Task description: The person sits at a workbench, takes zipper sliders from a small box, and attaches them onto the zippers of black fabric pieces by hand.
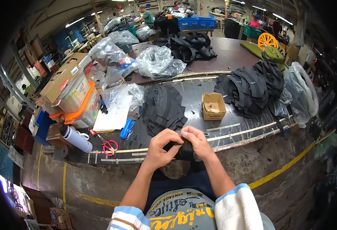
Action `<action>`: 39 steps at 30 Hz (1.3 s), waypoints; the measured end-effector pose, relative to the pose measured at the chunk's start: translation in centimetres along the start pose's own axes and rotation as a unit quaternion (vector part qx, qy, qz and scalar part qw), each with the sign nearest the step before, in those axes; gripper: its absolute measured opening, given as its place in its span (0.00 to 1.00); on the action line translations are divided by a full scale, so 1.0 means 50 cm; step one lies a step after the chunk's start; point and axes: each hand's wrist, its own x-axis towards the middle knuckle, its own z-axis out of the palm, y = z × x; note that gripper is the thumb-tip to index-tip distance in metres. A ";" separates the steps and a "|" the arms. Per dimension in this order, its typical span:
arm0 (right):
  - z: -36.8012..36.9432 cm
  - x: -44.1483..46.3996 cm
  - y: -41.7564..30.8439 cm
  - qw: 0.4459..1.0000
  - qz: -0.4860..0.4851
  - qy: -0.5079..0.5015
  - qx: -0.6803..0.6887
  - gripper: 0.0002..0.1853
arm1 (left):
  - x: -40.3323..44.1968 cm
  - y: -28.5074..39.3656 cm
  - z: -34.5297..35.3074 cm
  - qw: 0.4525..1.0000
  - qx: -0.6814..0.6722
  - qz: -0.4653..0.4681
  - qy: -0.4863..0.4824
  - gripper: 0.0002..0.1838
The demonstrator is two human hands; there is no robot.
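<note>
Dark desk (194,97) ahead, my left grip (160,147) and right grip (199,143) pinch a black piece (185,152) near its edge; slackening either could drop it.

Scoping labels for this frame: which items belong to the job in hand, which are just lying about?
Likely job:
- black piece, in left hand and right hand
- left dark pile
- right dark pile

Seemingly just lying about:
- pink-handled scissors
- blue stapler-like tool
- lavender bottle

Left of left grip (161,147): blue stapler (127,128) near, pale bottle (77,140) farther out. Well ahead of right grip (198,142): blue crates (188,24); off ahead-right, orange spoked wheel (267,40).
</note>
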 end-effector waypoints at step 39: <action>-0.360 0.316 0.203 0.834 0.100 -0.037 -0.541 0.14 | -0.148 -0.343 -0.021 0.950 0.232 -0.188 0.093 0.14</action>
